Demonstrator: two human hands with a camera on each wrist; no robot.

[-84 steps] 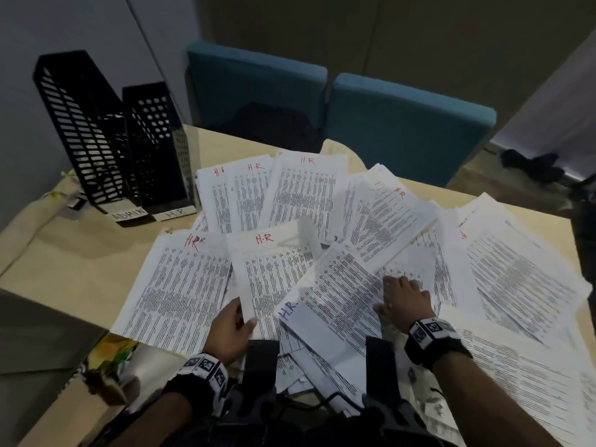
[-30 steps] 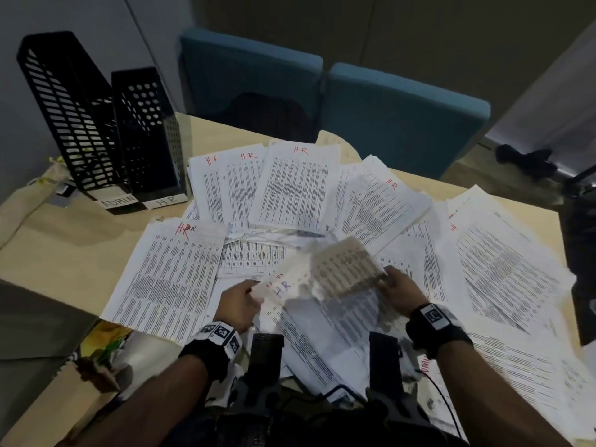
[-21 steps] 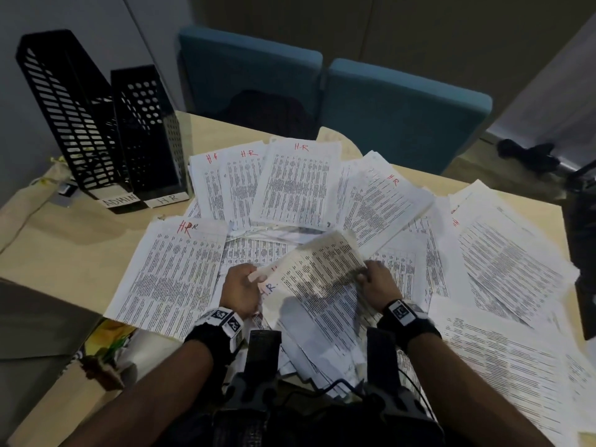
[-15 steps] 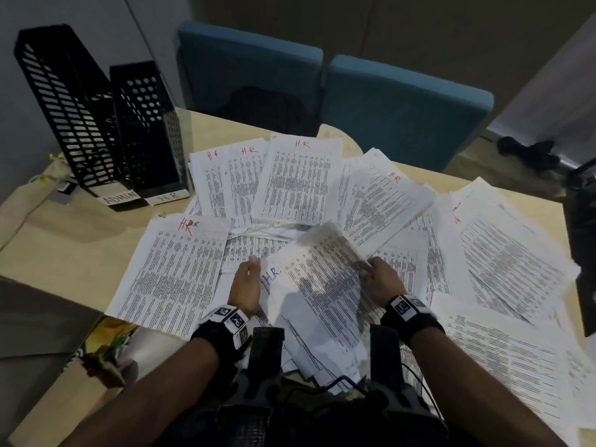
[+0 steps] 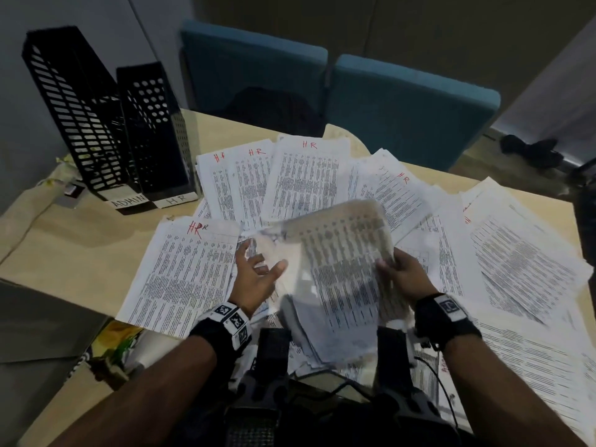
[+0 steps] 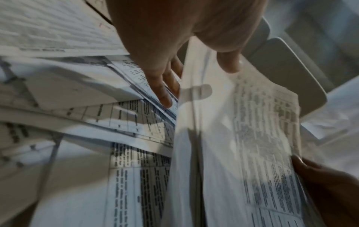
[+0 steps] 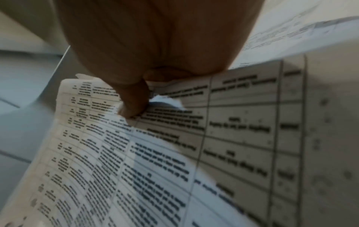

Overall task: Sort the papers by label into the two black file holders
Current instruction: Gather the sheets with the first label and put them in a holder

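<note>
Printed papers (image 5: 309, 185) marked HR in red lie fanned across the tan table (image 5: 71, 253). My right hand (image 5: 398, 269) pinches the right edge of a lifted, curling sheaf of papers (image 5: 342, 253) (image 6: 252, 138) (image 7: 174, 145); it is blurred and its label is hidden. My left hand (image 5: 258, 272) hovers open, palm up, at the sheaf's left edge, with its fingers (image 6: 165, 92) over the pile. Two black file holders stand at the far left: the slotted one labelled ADMIN (image 5: 74, 108) and the dotted one labelled HR (image 5: 154, 130).
Two blue chairs (image 5: 403, 101) stand behind the table. More papers (image 5: 522, 262) spread to the right edge. A colourful bag (image 5: 122, 346) lies below the table's near-left edge. A dark rig (image 5: 322, 398) hangs at my chest.
The sheaf that both hands held has lifted and curled upward in my right hand. My left hand has let go of it and opened, palm up.
</note>
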